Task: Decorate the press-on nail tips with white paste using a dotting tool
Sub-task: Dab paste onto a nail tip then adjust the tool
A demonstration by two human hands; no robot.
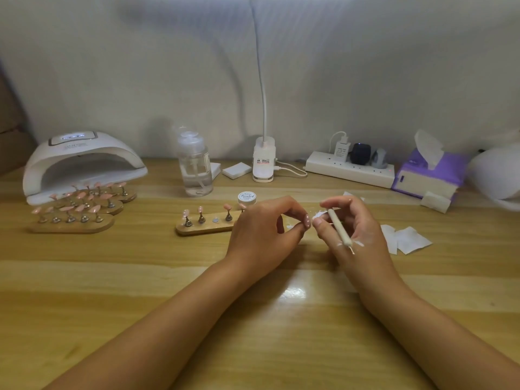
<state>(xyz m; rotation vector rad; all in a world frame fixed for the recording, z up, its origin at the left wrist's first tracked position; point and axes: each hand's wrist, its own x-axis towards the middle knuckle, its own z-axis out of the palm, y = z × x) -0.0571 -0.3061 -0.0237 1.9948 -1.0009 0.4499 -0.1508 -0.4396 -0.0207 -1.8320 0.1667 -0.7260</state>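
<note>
Hands close together at frame centre, fingertips nearly meeting, over the table [281, 333].

Left hand [264, 229]: fingers curled, thumb and forefinger pinching one pink nail tip [308, 220], which faces the right hand.

Right hand [353, 229]: fingers curled round the tool [339, 228]. It's a white stick lying diagonally across the fingers, fine point aimed back toward the wrist, upper end up by the forefinger. Can't tell if that upper end touches the nail tip.

White paste [359, 244] is smeared on the back of the right hand, right by the tool's point. Another white blob sits between the two sets of fingertips. Any white on the held nail tip is too small to make out.

Stand [208, 227] is just left of the left hand: wooden, three pink tips on pegs in clear view, a fourth partly behind the hand, one bare disc mid-row. Jar [247, 197] is just behind the stand, white labelled top. More loaded stands [73, 222] are at mid left, in front of the curing lamp [81, 161]. Wipes [406, 239] lie right of the right hand.
</note>
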